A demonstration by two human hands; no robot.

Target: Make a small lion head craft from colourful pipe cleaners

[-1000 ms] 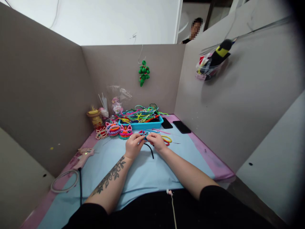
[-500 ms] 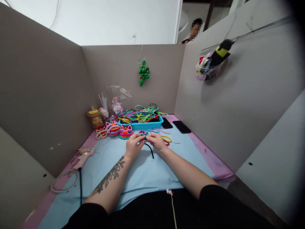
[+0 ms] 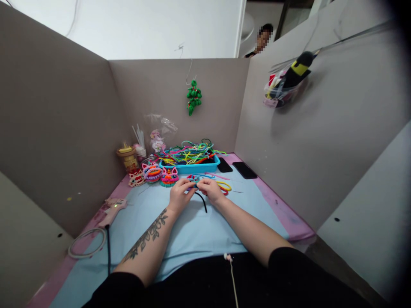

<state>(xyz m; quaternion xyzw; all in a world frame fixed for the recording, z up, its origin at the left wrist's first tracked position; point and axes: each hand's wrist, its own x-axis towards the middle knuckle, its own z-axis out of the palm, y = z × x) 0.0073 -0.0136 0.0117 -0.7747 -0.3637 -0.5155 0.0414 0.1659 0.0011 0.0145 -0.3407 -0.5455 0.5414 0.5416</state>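
My left hand [image 3: 182,193] and my right hand [image 3: 208,189] meet over the middle of the cloth, fingertips pinched together. Between them is a small blue fuzzy piece [image 3: 195,185], which looks like pipe cleaner; the fingers cover most of it. A black pipe cleaner [image 3: 203,202] curves down from beneath my fingers; whether it is held cannot be made out. Just beyond my hands lies a red and blue fuzzy piece [image 3: 192,177], partly hidden. Beside my right hand are yellow and red pipe cleaner loops [image 3: 225,187].
Behind stands a blue tray [image 3: 189,169] heaped with colourful pipe cleaners. Fuzzy animal heads [image 3: 169,177] sit left of my hands. A pink glue gun [image 3: 113,212] with a cord lies at left, a cup [image 3: 128,159] at back left, phones [image 3: 244,170] at back right. Grey partitions enclose the table.
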